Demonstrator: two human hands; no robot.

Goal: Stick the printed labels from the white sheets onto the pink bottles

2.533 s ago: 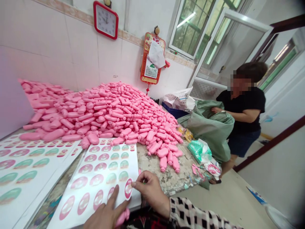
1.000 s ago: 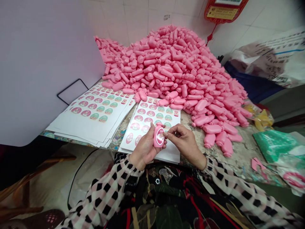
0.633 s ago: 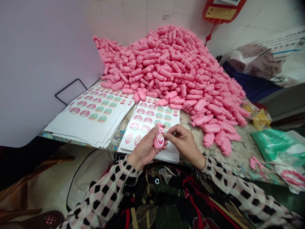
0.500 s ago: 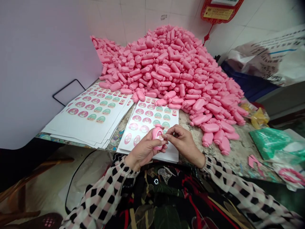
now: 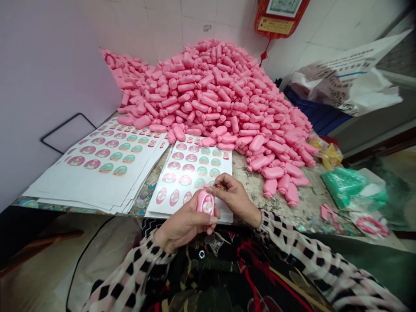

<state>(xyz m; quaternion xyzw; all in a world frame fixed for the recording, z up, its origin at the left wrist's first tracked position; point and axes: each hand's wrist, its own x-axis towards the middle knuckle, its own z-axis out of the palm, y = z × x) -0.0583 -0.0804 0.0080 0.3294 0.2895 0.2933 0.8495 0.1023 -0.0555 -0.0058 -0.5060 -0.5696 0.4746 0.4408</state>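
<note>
My left hand (image 5: 186, 223) is wrapped round a small pink plastic bottle (image 5: 203, 200) and holds it upright, its front turned toward me. An oval pink-and-white label (image 5: 208, 203) sits on that front. Close against the bottle's top is my right hand (image 5: 232, 197), fingers curled in and thumb tip at the bottle's shoulder. Something small and multicoloured shows by its fingertips; what they pinch, if anything, is hidden. Under both hands lies a sticker sheet (image 5: 177, 167) with rows of pink and green oval labels, some spots along the front partly covered by my hands.
A big heap of pink bottles (image 5: 208, 95) fills the table's back. Stacked sticker sheets (image 5: 84, 186) lie left, beside a pale panel (image 5: 58, 65). At right are a green plastic packet (image 5: 354, 188), pink-handled scissors (image 5: 328, 213), a pink ring-shaped thing (image 5: 372, 226) and a white sack (image 5: 344, 82).
The camera view has shifted, so the scene sits further left. My right fingertips have moved from the label's middle up to the bottle's top. The label's front now shows more fully.
</note>
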